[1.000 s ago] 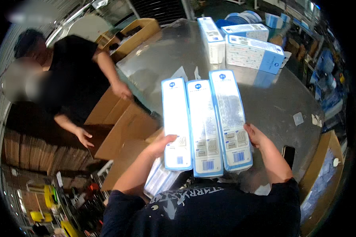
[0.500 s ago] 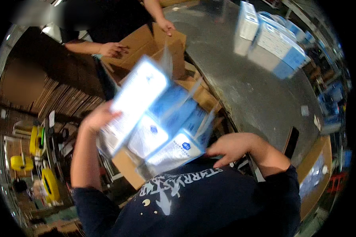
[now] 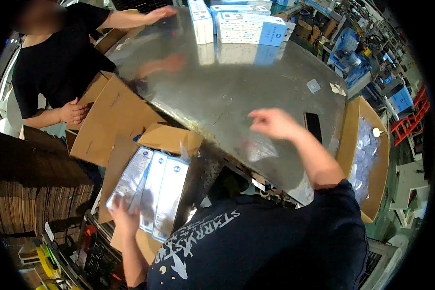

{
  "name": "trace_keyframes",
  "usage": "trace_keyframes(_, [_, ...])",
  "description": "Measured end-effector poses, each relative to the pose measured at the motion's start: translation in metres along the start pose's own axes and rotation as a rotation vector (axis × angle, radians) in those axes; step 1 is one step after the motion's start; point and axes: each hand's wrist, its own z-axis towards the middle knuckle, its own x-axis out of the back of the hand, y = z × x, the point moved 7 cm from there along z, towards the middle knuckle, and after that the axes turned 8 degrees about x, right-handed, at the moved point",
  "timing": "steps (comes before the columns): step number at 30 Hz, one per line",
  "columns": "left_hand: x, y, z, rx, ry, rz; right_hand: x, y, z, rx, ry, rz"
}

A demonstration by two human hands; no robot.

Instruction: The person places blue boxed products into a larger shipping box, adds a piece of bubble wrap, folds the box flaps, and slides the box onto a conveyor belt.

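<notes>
Three slim white-and-blue boxes (image 3: 155, 193) stand side by side inside an open brown carton (image 3: 191, 186). My left hand (image 3: 124, 212) grips the near end of the leftmost box, fingers on its top and thumb at its side. My right hand (image 3: 275, 124) hovers over the grey metal table (image 3: 217, 92), its fingers loosely stretched toward the left and nothing in them. Its reflection shows on the tabletop below.
A co-worker (image 3: 58, 67) at the far left touches another open carton (image 3: 111, 121) and reaches over the table. White-and-blue boxes (image 3: 244, 29) stand at the back. A phone (image 3: 313, 125) and a carton of clear plastic pieces (image 3: 345, 154) are right. Flattened cardboard (image 3: 48, 208) is stacked left.
The box in my left hand has gone down into the carton beside the others. My right hand has moved from the boxes to above the table. The view has swung right.
</notes>
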Motion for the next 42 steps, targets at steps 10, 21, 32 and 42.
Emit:
trace_keyframes(10, [-0.113,-0.087,-0.047,0.57,-0.534,0.275,0.14,0.389,-0.063,-0.801,0.965,-0.159])
trace_keyframes(21, [-0.035,0.237,0.103,-0.144,-0.527,-0.841,-0.032,-0.02,0.143,0.193,-0.234,0.607])
trace_keyframes(32, [-0.085,-0.061,-0.007,0.517,-0.492,-0.648,-0.201,-0.115,0.11,0.279,-0.521,0.779])
trace_keyframes(42, [-0.099,-0.079,0.004,0.346,-0.199,-0.717,-0.218,-0.036,0.058,-0.092,-0.162,0.579])
